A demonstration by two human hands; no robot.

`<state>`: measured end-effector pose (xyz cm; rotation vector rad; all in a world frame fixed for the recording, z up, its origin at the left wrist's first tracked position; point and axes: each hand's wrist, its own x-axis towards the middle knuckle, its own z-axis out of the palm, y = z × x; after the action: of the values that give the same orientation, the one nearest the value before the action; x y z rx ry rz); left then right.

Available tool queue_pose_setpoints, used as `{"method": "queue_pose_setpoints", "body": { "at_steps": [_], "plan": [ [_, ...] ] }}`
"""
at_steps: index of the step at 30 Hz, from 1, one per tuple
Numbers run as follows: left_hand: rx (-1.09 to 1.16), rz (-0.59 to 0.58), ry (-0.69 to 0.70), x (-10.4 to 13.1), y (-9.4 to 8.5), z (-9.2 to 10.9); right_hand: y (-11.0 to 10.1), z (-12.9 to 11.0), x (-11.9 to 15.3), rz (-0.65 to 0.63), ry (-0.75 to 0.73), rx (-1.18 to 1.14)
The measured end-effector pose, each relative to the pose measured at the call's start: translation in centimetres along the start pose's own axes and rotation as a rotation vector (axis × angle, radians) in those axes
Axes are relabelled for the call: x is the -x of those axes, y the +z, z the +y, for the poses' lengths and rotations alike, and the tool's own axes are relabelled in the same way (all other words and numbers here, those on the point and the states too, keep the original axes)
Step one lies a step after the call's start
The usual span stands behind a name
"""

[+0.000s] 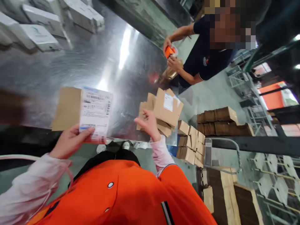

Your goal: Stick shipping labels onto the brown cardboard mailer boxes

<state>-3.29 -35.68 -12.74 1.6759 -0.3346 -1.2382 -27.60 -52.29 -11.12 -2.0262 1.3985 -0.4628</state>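
Note:
My left hand [73, 137] grips the lower edge of a flat cardboard mailer [67, 107], thumb on top. A white shipping label [95, 109] with barcodes and print covers the mailer's right part. My right hand [148, 123] is over the near side of a pile of cardboard mailers [165, 109], its fingers apart and nothing in them. The top mailer of that pile bears a white label. Whether my right fingers touch the pile I cannot tell.
White boxes [42, 36] stand at the metal table's [93, 62] far left. Across the table a co-worker [206, 59] holds an orange tape dispenser [170, 51] by a wrapped package. Stacked cartons [191, 143] stand beyond the table's right end; more flattened cardboard [225, 187] lies lower right.

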Motion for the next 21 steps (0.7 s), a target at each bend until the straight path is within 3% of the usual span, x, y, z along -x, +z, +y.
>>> {"method": "queue_pose_setpoints", "body": {
  "at_steps": [2, 3, 6, 9, 14, 17, 21],
  "plan": [
    [0.011, -0.092, -0.053, 0.6, -0.4, -1.1, 7.0, -2.7, 2.4, -0.301, 0.001, -0.305],
    [0.017, -0.145, -0.059, 0.7, -0.7, -1.6, 9.9, -3.7, 3.7, -0.367, 0.023, -0.408],
    [0.133, -0.113, -0.011, 0.4, -2.2, -2.5, 14.7, -5.7, 6.0, -0.54, 0.051, -0.522],
    [0.269, 0.061, -0.033, -0.2, -3.6, -3.4, 15.2, -6.8, 4.8, -0.591, 0.014, -0.444],
    [0.244, 0.148, -0.038, -1.4, -4.0, -5.0, 14.2, -9.2, 0.3, -0.568, -0.214, -0.165],
    [0.246, 0.228, -0.027, -2.3, -4.0, -5.8, 14.9, -9.8, -0.4, -0.546, -0.23, -0.11],
    [0.339, 0.132, -0.08, -3.4, -4.8, -7.4, 16.3, -9.7, -3.4, -0.516, -0.173, -0.067]
  ]
}}
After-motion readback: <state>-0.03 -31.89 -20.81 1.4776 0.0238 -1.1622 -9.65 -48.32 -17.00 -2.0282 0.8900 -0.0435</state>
